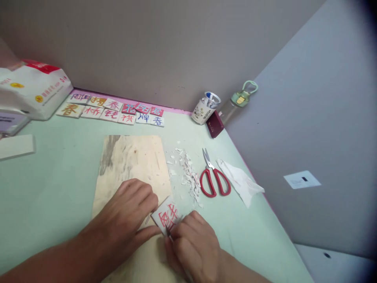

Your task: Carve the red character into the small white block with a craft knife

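Note:
A small white block (166, 215) with a red character on its face lies on a plywood board (129, 161). My left hand (126, 212) presses on the board and pins the block's left edge with its fingers. My right hand (193, 245) is closed around a thin carving tool whose dark tip (168, 232) touches the block's near edge. A pile of white shavings (188, 175) lies just right of the board.
Red-handled scissors (214, 179) and a crumpled tissue (240, 181) lie to the right. Two rows of carved character tiles (113, 109) line the wall. A cup (205, 108), dark red box (215, 124) and bottle (238, 102) stand in the corner; a white bag (32, 90) sits far left.

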